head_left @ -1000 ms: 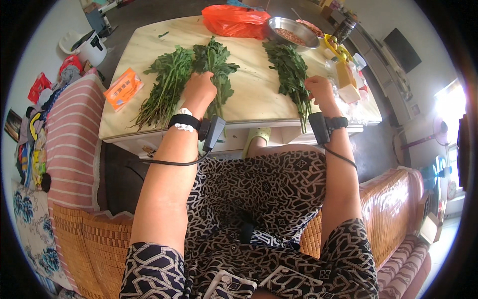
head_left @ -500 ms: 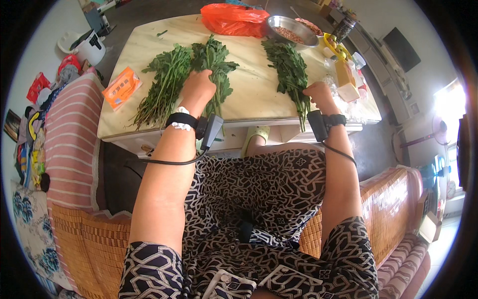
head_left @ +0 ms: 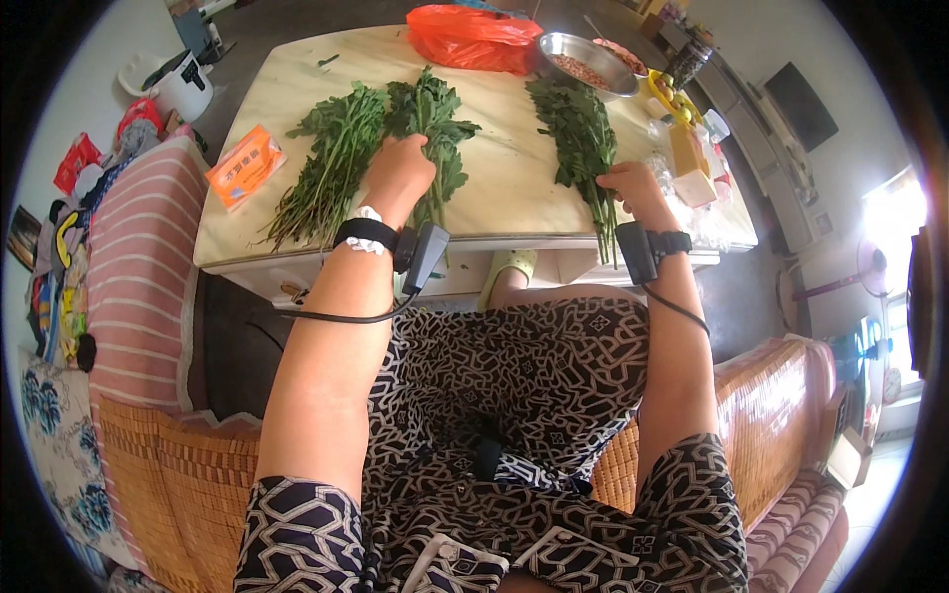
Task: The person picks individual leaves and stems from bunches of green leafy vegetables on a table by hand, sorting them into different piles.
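Three bunches of leafy green vegetables lie on the pale marbled table point(head_left: 494, 208), stems toward me. My left hand point(head_left: 401, 172) is closed over the stems of the middle bunch point(head_left: 432, 107); its fingertips are mostly hidden behind the hand. Just left of it rests the fullest bunch point(head_left: 336, 148), its thin stems fanned out. At the right bunch point(head_left: 576, 138), my right hand point(head_left: 636, 192) pinches a stem or leaf from the right side, fingers pointing left. That bunch's stem ends hang past the table's front edge.
An orange packet point(head_left: 245, 166) lies at the table's left. At the back are a red plastic bag point(head_left: 473, 40) and a steel bowl point(head_left: 615, 71) of small reddish-brown pieces. A yellow fruit basket point(head_left: 664, 94), a yellowish box point(head_left: 691, 166) and clear plastic line the right edge.
My right hand's fingers have shifted slightly left against the right bunch. My left hand stays on the middle bunch, and the whole view has moved a little.
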